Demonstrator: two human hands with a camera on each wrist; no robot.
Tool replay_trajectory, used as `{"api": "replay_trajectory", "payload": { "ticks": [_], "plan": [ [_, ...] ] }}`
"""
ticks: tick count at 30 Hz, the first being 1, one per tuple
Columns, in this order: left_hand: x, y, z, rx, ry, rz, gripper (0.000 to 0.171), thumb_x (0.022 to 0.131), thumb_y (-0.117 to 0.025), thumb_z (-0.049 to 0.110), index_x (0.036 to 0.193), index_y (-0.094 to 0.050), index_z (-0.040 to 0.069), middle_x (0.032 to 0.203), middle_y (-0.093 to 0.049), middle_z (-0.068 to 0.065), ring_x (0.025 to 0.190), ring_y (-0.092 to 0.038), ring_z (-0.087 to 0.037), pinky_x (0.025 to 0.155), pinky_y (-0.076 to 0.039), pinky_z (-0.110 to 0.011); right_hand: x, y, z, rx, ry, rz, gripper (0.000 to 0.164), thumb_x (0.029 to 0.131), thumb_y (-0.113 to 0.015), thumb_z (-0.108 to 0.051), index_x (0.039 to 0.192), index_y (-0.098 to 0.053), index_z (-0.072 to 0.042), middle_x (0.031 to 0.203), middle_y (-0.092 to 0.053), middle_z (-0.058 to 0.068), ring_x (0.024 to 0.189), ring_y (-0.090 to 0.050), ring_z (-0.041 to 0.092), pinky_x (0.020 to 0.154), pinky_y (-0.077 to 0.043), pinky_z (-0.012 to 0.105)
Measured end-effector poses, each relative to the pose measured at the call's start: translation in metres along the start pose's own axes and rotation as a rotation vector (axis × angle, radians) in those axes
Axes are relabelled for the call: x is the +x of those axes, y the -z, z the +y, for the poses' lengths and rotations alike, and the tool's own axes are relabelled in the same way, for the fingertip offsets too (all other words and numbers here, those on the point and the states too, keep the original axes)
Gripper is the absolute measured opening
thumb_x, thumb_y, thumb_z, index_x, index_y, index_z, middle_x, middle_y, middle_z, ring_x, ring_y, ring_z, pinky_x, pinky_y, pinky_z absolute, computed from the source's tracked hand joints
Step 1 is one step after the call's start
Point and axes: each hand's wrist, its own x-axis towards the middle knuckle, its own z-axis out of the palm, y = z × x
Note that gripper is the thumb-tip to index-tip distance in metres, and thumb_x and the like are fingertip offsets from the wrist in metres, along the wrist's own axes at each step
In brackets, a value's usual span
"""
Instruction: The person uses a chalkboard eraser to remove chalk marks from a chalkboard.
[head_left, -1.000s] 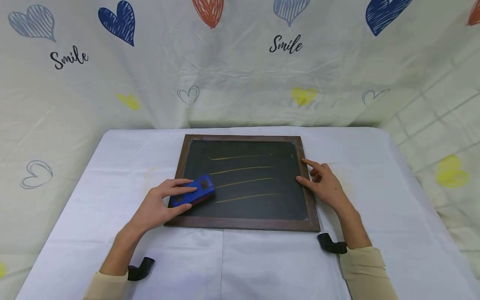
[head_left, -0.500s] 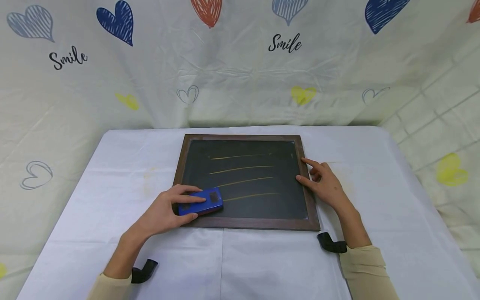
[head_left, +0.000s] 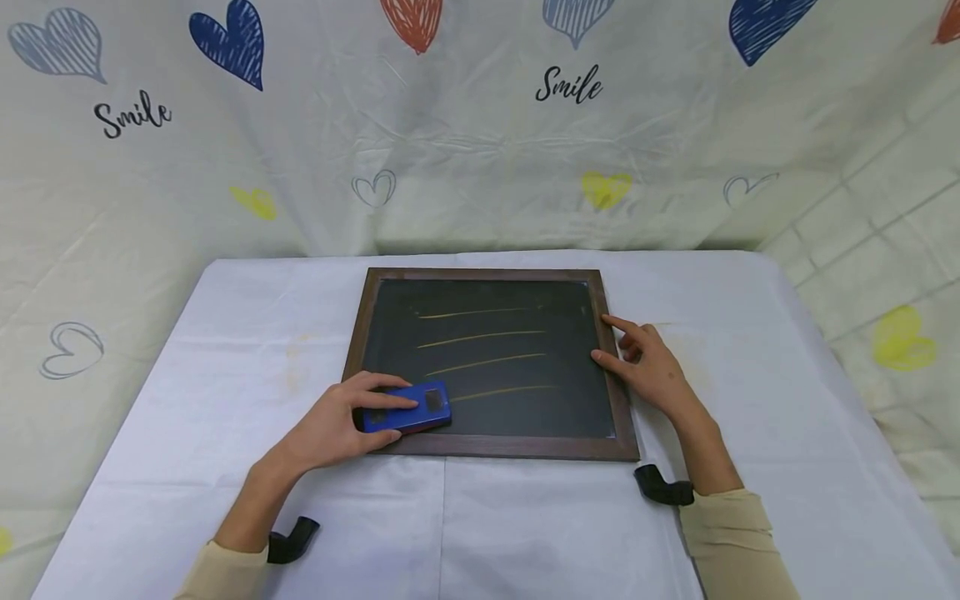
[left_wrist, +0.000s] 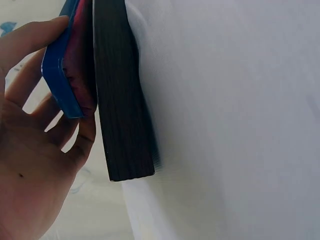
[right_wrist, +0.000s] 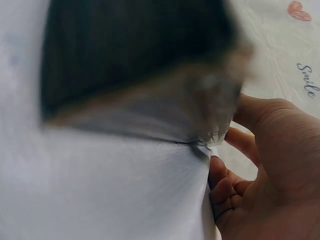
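Observation:
A framed chalkboard (head_left: 502, 304) with several thin yellow chalk lines lies on the white-covered table. My left hand (head_left: 326, 429) grips a blue chalkboard eraser (head_left: 433, 402) over the board's lower left corner, thumb along the near side and fingers across its top. The left wrist view shows the eraser's reddish felt (left_wrist: 79, 60) facing the board's dark frame (left_wrist: 120, 100). At the board's right side, my right hand (head_left: 656, 371) holds the frame's edge, thumb and index fingertips on the wood. Its other fingers are curled beside the edge in the right wrist view.
The white cloth (head_left: 525, 533) covers the table around the board. Behind it hangs a curtain (head_left: 480, 150) printed with hearts and "Smile". A black curved piece (head_left: 294, 540) sits at my left cuff, and a similar black piece (head_left: 663, 486) at my right.
My left hand has moved the eraser right and toward the near edge of the board, slowing over the last half second. My right hand stays in place on the frame.

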Motion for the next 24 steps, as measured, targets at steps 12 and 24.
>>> {"api": "replay_trajectory", "payload": {
  "ticks": [12,24],
  "plan": [
    [0.004,-0.003,0.005,0.037,-0.004,0.001,0.042,0.083,-0.089,0.02,0.123,-0.079,0.028,0.143,-0.065,0.001,0.13,-0.06,-0.029,0.095,-0.059,-0.04,0.0,0.001,0.0,0.003,0.013,0.0,0.072,0.099,-0.071,-0.041,0.161,-0.042,-0.017,0.119,-0.05,0.02,0.096,-0.049,0.027,0.079,-0.043,0.038],
    [0.012,-0.006,0.006,0.064,-0.008,-0.011,0.043,0.083,-0.09,0.021,0.123,-0.079,0.029,0.143,-0.064,0.002,0.132,-0.06,-0.028,0.101,-0.057,-0.049,0.0,0.002,-0.002,0.005,0.008,-0.009,0.073,0.1,-0.071,-0.041,0.161,-0.041,-0.017,0.119,-0.049,0.021,0.098,-0.049,0.029,0.079,-0.043,0.038]
  ]
}}
